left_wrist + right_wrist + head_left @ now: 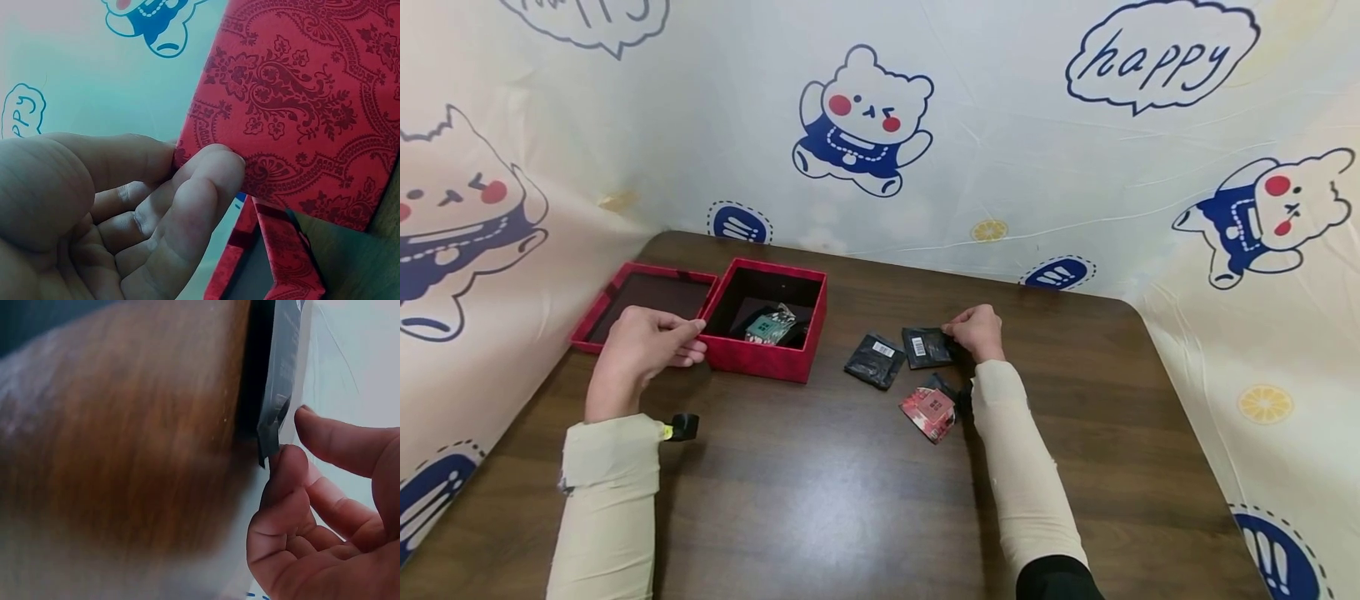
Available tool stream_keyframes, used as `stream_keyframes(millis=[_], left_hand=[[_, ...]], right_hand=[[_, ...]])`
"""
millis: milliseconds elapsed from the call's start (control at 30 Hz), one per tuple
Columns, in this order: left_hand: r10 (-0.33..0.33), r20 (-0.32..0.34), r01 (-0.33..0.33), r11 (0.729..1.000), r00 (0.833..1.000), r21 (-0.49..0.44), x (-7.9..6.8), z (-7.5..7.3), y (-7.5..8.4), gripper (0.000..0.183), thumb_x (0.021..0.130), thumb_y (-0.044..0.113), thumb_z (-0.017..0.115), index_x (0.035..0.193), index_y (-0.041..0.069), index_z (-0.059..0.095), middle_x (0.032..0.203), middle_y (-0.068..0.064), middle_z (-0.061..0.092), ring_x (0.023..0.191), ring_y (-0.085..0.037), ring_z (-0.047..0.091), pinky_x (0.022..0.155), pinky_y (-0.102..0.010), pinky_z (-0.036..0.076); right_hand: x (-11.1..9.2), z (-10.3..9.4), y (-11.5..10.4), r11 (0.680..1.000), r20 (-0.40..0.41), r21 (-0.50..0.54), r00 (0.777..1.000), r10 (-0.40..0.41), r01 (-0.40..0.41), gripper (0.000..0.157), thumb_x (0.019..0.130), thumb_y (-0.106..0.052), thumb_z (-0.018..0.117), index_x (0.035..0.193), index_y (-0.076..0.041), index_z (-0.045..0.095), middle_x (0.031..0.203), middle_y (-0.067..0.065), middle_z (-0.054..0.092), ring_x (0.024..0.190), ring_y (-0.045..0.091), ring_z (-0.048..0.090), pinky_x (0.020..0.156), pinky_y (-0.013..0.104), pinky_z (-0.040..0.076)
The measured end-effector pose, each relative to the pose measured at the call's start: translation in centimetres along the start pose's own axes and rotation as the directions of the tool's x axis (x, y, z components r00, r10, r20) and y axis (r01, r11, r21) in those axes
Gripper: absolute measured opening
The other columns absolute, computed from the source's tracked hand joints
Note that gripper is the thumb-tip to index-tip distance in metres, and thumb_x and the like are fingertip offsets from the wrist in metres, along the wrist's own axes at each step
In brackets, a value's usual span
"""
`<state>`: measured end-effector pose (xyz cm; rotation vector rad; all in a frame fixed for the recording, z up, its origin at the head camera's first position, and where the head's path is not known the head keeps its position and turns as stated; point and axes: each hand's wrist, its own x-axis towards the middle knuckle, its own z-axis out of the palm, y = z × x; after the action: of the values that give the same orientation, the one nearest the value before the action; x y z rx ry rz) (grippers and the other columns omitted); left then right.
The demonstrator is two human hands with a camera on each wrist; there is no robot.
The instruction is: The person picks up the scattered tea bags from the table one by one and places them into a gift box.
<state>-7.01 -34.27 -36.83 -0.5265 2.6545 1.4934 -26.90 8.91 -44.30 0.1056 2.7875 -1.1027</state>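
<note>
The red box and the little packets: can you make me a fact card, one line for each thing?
Red box: open, on the table
Inside it: a greenish packet; the dark bits around it are unclear
Shallow red lid: left of the box, inside facing up
Black packets: two on the table, and
Red packet: nearer the person than the black ones
Left hand: pinches the box's corner
Right hand: fingertips at one black packet's edge; grip unclear

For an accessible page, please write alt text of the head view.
A person's left hand pinches a corner of an open red box containing a green packet, while the right hand is at the edge of a dark packet. Another dark packet and a red packet lie nearby on the brown table.
</note>
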Motion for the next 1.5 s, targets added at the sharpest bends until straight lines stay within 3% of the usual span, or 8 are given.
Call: stream_keyframes(millis=[233, 433, 667, 833, 1200, 1500], left_hand=[[0.016, -0.007, -0.016, 1.0, 1.0, -0.006, 0.0, 0.1, -0.1, 0.036, 0.101, 0.019, 0.063, 0.117, -0.013, 0.066, 0.089, -0.018, 0.074, 0.076, -0.028, 0.075, 0.069, -0.03, 0.06], [0.002, 0.003, -0.002, 1.0, 1.0, -0.02, 0.0, 0.1, -0.1, 0.038, 0.101, 0.021, 0.063, 0.119, -0.013, 0.065, 0.09, -0.018, 0.074, 0.075, -0.026, 0.075, 0.068, -0.029, 0.06], [-0.043, 0.014, 0.043, 0.999, 0.999, -0.025, 0.0, -0.1, 0.1, 0.042, 0.102, 0.025, 0.062, 0.123, -0.011, 0.064, 0.093, -0.018, 0.074, 0.079, -0.027, 0.075, 0.074, -0.031, 0.06], [-0.033, 0.02, 0.034, 0.999, 0.999, -0.035, 0.0, -0.2, 0.1, 0.04, 0.102, 0.022, 0.062, 0.124, -0.012, 0.063, 0.093, -0.018, 0.074, 0.079, -0.027, 0.075, 0.076, -0.034, 0.059], [-0.033, 0.012, 0.034, 0.999, 0.999, -0.027, 0.0, -0.1, 0.0, 0.04, 0.102, 0.023, 0.062, 0.123, -0.012, 0.064, 0.093, -0.018, 0.074, 0.08, -0.029, 0.075, 0.074, -0.033, 0.06], [-0.023, 0.013, 0.024, 0.999, 1.0, -0.04, 0.0, -0.1, -0.1, 0.04, 0.102, 0.023, 0.062, 0.122, -0.012, 0.064, 0.092, -0.018, 0.074, 0.08, -0.03, 0.075, 0.075, -0.035, 0.06]], right_hand=[[0.0, 0.3, -0.5, 1.0, -0.004, 0.007, 1.0, 0.023, -0.023, 0.019, 0.081, -0.017, 0.086, 0.082, -0.001, 0.075, 0.098, 0.011, 0.068, 0.105, 0.031, 0.051, 0.093, 0.043, 0.047], [0.0, 0.3, -0.5, 0.998, 0.046, 0.036, 0.998, 0.044, -0.046, 0.015, 0.086, -0.014, 0.08, 0.092, 0.0, 0.076, 0.107, 0.014, 0.066, 0.108, 0.032, 0.05, 0.095, 0.044, 0.046], [-0.1, -0.7, -0.3, 0.994, 0.1, 0.106, 0.995, 0.025, -0.036, 0.013, 0.092, -0.009, 0.07, 0.099, 0.0, 0.077, 0.112, 0.016, 0.067, 0.103, 0.031, 0.055, 0.089, 0.043, 0.049], [-0.2, -1.5, -0.2, 0.992, 0.106, 0.116, 0.994, 0.029, -0.041, 0.015, 0.094, -0.011, 0.067, 0.101, -0.001, 0.076, 0.113, 0.016, 0.065, 0.098, 0.031, 0.055, 0.082, 0.041, 0.051], [-0.4, -2.6, -0.4, 0.992, 0.11, 0.121, 0.994, 0.029, -0.042, 0.011, 0.094, -0.005, 0.066, 0.101, -0.001, 0.074, 0.098, 0.015, 0.065, 0.084, 0.027, 0.058, 0.071, 0.034, 0.051], [-0.5, -3.1, -0.3, 0.95, 0.176, 0.301, 0.984, 0.033, -0.085, 0.012, 0.098, 0.0, 0.061, 0.105, 0.004, 0.069, 0.096, 0.018, 0.064, 0.078, 0.024, 0.064, 0.081, 0.043, 0.058]])
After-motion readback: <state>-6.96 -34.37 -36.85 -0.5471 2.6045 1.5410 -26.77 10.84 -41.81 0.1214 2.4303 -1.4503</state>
